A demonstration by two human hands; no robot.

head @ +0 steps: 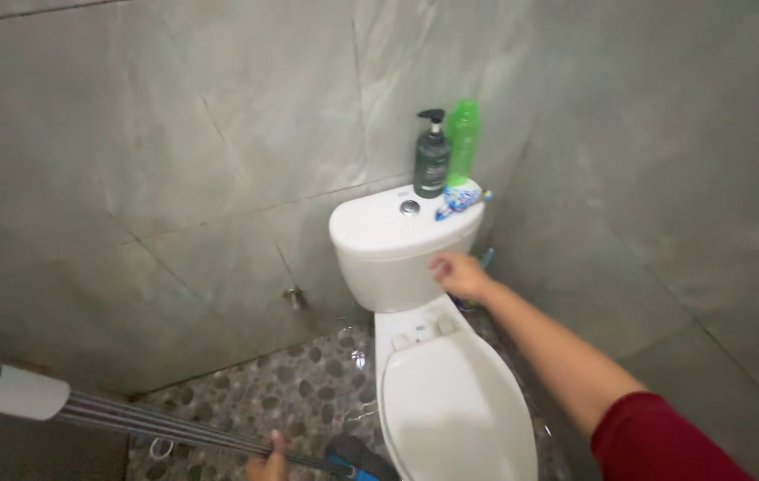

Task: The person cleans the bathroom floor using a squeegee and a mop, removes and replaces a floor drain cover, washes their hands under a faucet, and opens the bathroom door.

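Observation:
My right hand (pixel 460 274) reaches forward with a red sleeve at the arm and rests against the front of the white toilet tank (pixel 388 267), fingers curled, nothing held. My left hand (pixel 268 460) shows only partly at the bottom edge, gripping a long grey mop handle (pixel 130 419) that runs in from the left. The handle meets a dark and blue mop head (pixel 357 459) on the floor beside the toilet. The toilet lid (pixel 451 401) is down.
On the tank lid stand a dark pump bottle (pixel 431 156) and a green bottle (pixel 463 142), with a blue and white packet (pixel 458 201) beside them. A round flush button (pixel 410 207) sits in the middle. Grey tiled walls close in on both sides; the floor is pebble stone (pixel 299 392).

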